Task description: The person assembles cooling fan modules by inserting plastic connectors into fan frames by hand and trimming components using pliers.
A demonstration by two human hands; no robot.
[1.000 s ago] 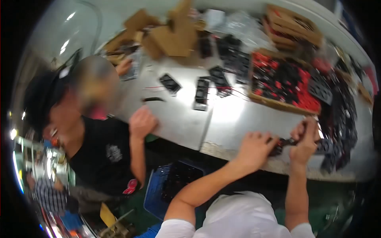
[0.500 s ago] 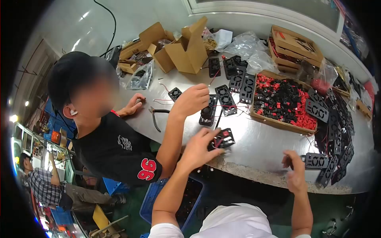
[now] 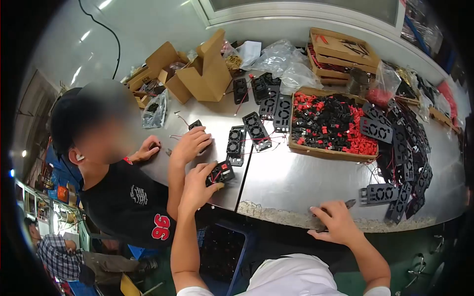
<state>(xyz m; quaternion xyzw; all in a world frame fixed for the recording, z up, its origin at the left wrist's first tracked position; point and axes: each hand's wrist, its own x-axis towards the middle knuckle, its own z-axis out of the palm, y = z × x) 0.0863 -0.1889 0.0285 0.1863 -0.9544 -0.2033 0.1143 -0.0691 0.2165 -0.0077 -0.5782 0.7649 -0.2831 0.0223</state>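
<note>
My left hand (image 3: 199, 186) is closed around a black fan unit (image 3: 222, 172) with a red connector and thin wires, at the near edge of the metal table. My right hand (image 3: 338, 222) is curled over the worn edge at the right, round a dark tool (image 3: 350, 203). Only the tool's ends show, so its kind stays unclear. Just beyond the left hand lies another black fan unit (image 3: 236, 143) on a plate, and beside it a black fan panel (image 3: 256, 131) with wires.
A co-worker's hand (image 3: 190, 144) rests over a small fan close to my left hand. A carton of red and black connectors (image 3: 333, 155) stands mid-table. Black panels (image 3: 405, 167) are heaped at the right. Open cardboard boxes (image 3: 205, 79) and plastic bags (image 3: 284, 61) line the back.
My view has swung right. The left hand keeps the fan unit. My right hand, earlier raised with fingers apart, is now lower, closed round the dark tool. The co-worker's hand has moved left.
</note>
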